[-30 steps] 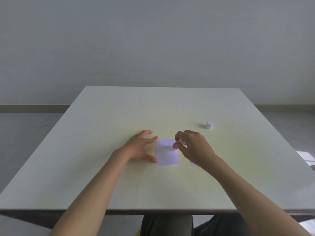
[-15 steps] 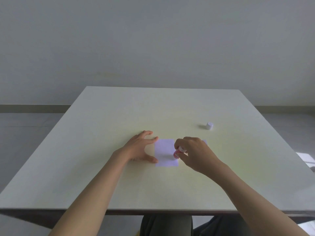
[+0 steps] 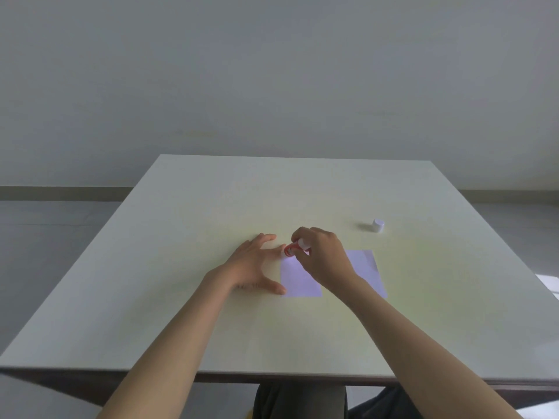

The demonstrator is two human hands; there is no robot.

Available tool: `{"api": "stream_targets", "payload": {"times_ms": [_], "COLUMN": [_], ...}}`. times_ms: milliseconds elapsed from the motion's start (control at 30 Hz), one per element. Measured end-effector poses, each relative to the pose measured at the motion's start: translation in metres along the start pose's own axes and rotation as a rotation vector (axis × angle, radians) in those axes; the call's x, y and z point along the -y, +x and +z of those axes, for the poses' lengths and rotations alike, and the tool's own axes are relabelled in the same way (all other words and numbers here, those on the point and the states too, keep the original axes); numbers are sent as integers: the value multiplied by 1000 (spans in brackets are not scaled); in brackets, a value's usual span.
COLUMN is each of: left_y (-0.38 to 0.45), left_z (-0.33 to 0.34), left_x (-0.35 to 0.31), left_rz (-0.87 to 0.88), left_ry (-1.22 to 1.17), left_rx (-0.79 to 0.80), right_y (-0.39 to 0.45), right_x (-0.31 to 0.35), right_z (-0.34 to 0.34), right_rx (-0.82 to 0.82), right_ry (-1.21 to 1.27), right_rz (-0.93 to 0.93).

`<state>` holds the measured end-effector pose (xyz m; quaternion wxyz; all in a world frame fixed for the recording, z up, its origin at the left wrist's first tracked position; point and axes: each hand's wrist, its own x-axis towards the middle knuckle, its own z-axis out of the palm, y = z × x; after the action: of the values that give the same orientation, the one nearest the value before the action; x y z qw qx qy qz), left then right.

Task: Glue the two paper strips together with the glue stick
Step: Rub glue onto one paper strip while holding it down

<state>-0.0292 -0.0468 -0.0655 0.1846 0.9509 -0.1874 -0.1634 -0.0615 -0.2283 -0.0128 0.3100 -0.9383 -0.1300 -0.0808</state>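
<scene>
Glue stick [image 3: 292, 248]: pinched in the right hand [image 3: 322, 260], tilted, its tip down at the far left corner of the left strip [image 3: 299, 279]. Half a second ago the tip was lower on that strip's right side, so it has travelled up and across the paper.
Left strip: pale, flat on the table [image 3: 211, 192], just right of the left hand [image 3: 252, 266]; its far right part is hidden under the right hand.
Right strip [image 3: 367, 267]: flat just beside the first; whether the two touch is hidden by the right wrist. More of it shows now than a second ago, since the right hand has shifted leftward.
Right fingers: curled tight round the stick's barrel, thumb and forefinger near the tip end.
Left fingers: spread wide and flat, holding nothing; thumb tip touching the left strip's near left corner, forefinger by its far corner, pinning it as before.
Cap [image 3: 377, 225]: upright, well apart to the far right, unmoved.
Meaning: I judge the spreading stroke is under way and reaching the strip's edge; laying the other strip on is not yet done.
</scene>
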Motion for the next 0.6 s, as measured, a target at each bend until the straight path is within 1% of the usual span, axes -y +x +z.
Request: {"api": "stream_targets", "payload": {"times_ms": [233, 600], "left_y": [-2, -3], "left_z": [0, -1], "left_x": [-1, -5], "left_rz": [-10, -43], "left_ry": [-41, -63], "left_rx": [-5, 2], "right_y": [-7, -41], "right_x": [4, 4], "right_z": [1, -12], "right_rx": [24, 92], "right_ry": [-56, -38], "right_rz": [-43, -88]}}
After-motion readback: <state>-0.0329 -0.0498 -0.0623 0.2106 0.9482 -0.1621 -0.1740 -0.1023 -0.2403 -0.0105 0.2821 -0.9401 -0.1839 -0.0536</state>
